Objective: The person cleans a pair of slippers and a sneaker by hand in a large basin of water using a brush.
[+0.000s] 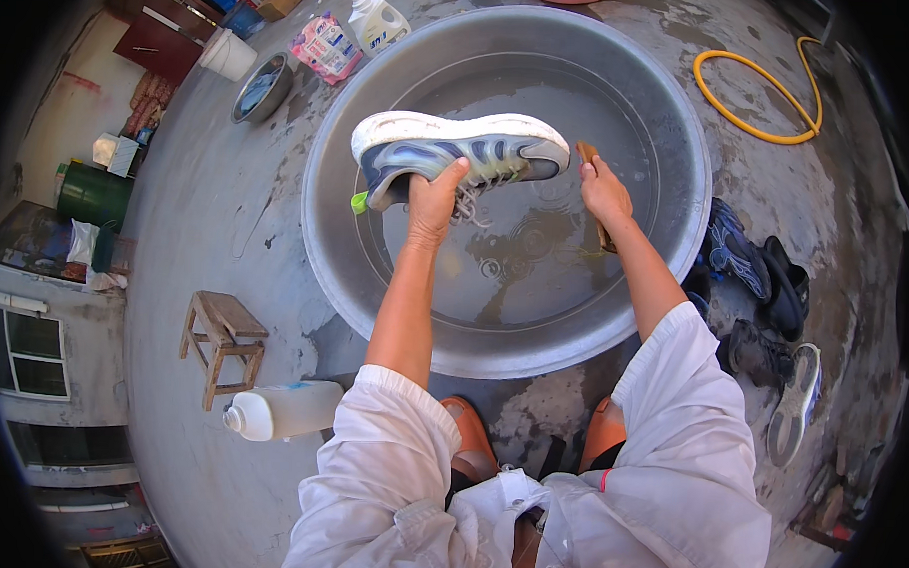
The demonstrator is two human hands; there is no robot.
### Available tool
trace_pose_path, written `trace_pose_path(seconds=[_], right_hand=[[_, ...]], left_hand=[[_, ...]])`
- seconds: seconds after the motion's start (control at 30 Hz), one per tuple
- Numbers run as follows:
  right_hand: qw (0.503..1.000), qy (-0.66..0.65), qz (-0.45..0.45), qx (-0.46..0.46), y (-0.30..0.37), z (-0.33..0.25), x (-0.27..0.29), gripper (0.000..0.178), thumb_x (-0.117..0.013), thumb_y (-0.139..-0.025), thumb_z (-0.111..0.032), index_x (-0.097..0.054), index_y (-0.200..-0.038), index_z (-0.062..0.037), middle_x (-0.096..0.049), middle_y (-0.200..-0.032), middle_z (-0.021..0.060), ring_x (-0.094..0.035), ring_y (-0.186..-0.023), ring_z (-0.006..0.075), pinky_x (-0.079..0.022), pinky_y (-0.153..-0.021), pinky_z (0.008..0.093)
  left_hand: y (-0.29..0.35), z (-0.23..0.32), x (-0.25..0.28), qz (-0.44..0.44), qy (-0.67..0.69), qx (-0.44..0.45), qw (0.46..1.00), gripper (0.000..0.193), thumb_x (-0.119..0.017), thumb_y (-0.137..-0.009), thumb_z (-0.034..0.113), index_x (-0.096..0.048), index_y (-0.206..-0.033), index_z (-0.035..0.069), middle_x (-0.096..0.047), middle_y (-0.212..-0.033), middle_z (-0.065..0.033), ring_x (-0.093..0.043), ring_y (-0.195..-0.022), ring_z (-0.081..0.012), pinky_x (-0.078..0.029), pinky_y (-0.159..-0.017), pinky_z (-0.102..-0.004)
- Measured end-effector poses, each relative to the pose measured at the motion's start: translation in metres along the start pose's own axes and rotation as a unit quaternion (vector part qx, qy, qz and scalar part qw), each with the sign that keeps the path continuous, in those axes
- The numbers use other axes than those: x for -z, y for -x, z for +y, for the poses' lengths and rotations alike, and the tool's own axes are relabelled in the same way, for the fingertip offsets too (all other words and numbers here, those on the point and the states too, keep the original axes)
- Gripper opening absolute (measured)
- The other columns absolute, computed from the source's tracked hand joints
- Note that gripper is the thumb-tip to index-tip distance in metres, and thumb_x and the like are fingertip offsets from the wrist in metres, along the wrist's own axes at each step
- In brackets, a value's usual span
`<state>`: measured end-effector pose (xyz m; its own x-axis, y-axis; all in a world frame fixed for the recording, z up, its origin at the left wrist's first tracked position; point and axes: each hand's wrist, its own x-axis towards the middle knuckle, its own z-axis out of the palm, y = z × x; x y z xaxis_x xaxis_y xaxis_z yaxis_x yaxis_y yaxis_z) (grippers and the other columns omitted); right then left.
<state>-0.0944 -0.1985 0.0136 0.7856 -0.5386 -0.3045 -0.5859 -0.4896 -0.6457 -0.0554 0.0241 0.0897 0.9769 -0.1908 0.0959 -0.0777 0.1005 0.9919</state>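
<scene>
Over a wide metal basin [683, 182] of murky water, my left hand [434, 198] grips a grey-blue sneaker [449, 156]. The thumb presses on its side, and the other fingers are hidden in or behind the shoe's opening. The sneaker lies on its side in the air, white sole to the far side, toe to the right, laces hanging loose. A bright green tab [359, 202] sticks out at its heel. To the right of the toe, my right hand [606, 192] is closed round a brown wooden brush [586, 151], mostly covered by the hand. Ripples mark the water below.
Several dark shoes [741, 254] and a light-soled shoe [795, 406] lie right of the basin. A wooden stool [222, 336] and a white jug [285, 410] are at the left. A detergent bottle [377, 25], pink bag [326, 47] and yellow hose [707, 78] lie beyond.
</scene>
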Motion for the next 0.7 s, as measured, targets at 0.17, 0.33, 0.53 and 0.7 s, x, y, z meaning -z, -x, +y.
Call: trace_pose_path(seconds=[0.17, 0.33, 0.53, 0.7], right_hand=[[0.992, 0.108, -0.05, -0.039, 0.019, 0.0, -0.019, 0.054, -0.043, -0.087, -0.033, -0.027, -0.136, -0.016, -0.052, -0.119, 0.0163, -0.048, -0.112, 0.0308, -0.04, -0.091, 0.0384], [0.943, 0.221, -0.249, 0.01, 0.016, 0.02, -0.038, 0.047, -0.046, -0.084, -0.028, -0.041, -0.127, -0.01, -0.049, -0.123, 0.0154, -0.052, -0.108, 0.0287, -0.043, -0.086, 0.0374], [0.976, -0.122, -0.177, 0.019, -0.004, 0.015, -0.026, 0.048, -0.044, -0.084, -0.029, -0.04, -0.129, -0.0113, -0.048, -0.124, 0.0151, -0.05, -0.109, 0.0269, -0.038, -0.09, 0.034], [0.937, -0.184, -0.119, 0.274, 0.058, -0.037, 0.011, 0.049, -0.04, -0.087, -0.033, -0.037, -0.132, -0.0146, -0.046, -0.126, 0.0156, -0.047, -0.112, 0.0291, -0.036, -0.093, 0.0342]], left_hand=[[-0.003, -0.014, 0.025, 0.003, -0.166, 0.026, 0.986, 0.041, -0.062, -0.077, 0.015, -0.05, -0.109, -0.007, -0.055, -0.103, -0.0106, -0.052, -0.095, -0.0191, -0.04, -0.084, -0.0286], [-0.007, -0.017, 0.041, 0.062, -0.086, -0.018, 0.994, 0.051, -0.066, -0.077, 0.022, -0.046, -0.115, -0.007, -0.054, -0.108, -0.0122, -0.051, -0.098, -0.0195, -0.04, -0.085, -0.0289], [-0.007, -0.013, 0.05, 0.046, -0.049, 0.11, 0.992, 0.049, -0.063, -0.073, 0.009, -0.046, -0.117, -0.005, -0.054, -0.108, -0.0124, -0.052, -0.098, -0.0207, -0.041, -0.084, -0.0308], [-0.017, -0.011, 0.051, 0.052, -0.02, 0.06, 0.997, 0.046, -0.059, -0.075, 0.013, -0.047, -0.115, -0.004, -0.054, -0.106, -0.0105, -0.053, -0.096, -0.0201, -0.043, -0.082, -0.0317]])
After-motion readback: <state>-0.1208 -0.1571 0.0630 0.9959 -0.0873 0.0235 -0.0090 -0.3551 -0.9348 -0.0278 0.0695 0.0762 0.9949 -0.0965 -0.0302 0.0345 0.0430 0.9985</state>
